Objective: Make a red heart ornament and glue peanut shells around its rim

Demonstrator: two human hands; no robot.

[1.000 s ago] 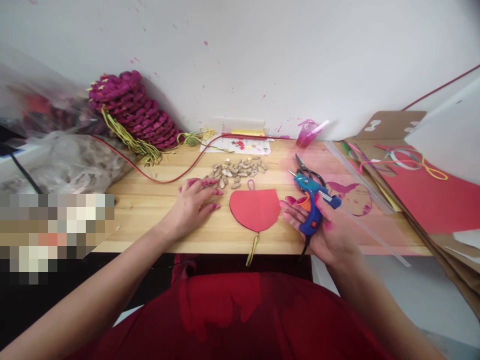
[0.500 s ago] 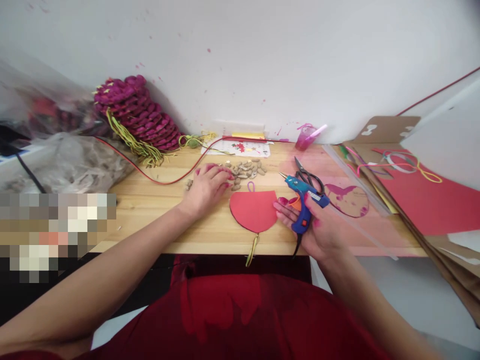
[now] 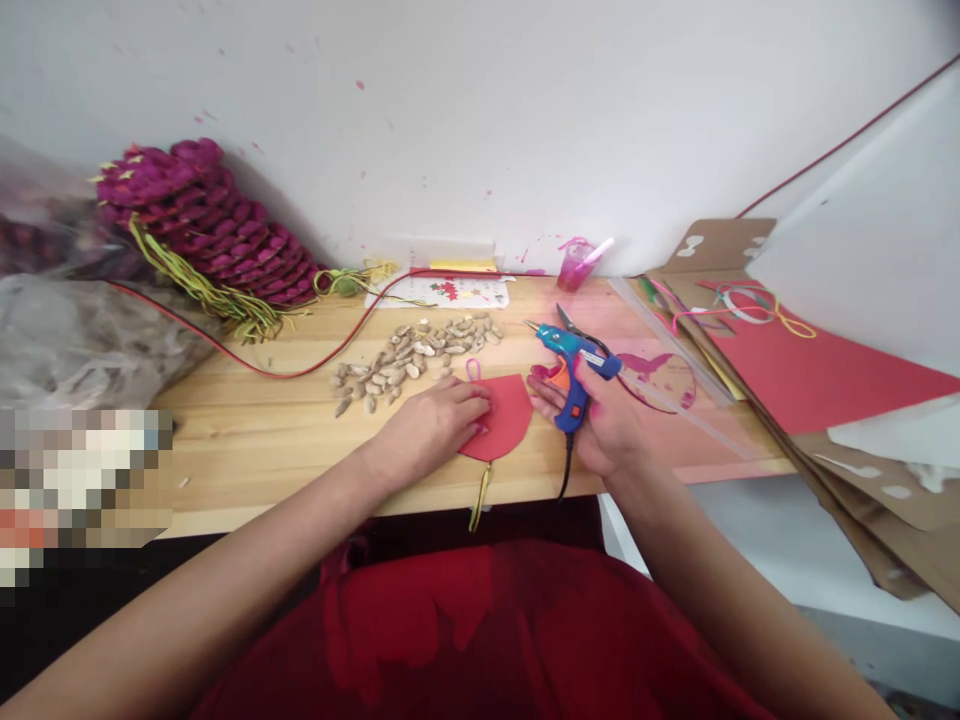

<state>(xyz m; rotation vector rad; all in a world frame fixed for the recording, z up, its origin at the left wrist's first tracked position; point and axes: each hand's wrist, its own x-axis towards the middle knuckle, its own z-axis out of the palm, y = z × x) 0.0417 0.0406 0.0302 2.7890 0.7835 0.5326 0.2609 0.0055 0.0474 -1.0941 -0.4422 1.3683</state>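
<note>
My right hand (image 3: 609,412) is closed around the handle of a blue glue gun (image 3: 574,385) with an orange trigger. Its metal nozzle points up and left. A red paper piece (image 3: 506,415), flat-topped and rounded below, lies on the table just left of the glue gun. It has a pink loop (image 3: 473,369) at the top and a yellow-green tassel (image 3: 479,498) hanging at the bottom. My left hand (image 3: 444,415) rests over the left part of the paper, fingers curled together; what they pinch is hidden. Behind that hand spread several loose peanuts (image 3: 412,350).
Black-handled scissors (image 3: 568,320) lie behind the glue gun. A pink-stained cup (image 3: 574,268) stands by the wall. A magenta scaly craft piece (image 3: 217,225) leans at the left beside a plastic bag (image 3: 82,335). Cardboard (image 3: 724,250) and red sheets (image 3: 832,365) lie right; a red cord (image 3: 300,374) crosses the table.
My left hand has moved from the peanuts toward me and right, onto the red paper. My right hand keeps hold of the glue gun. The whole view has shifted slightly.
</note>
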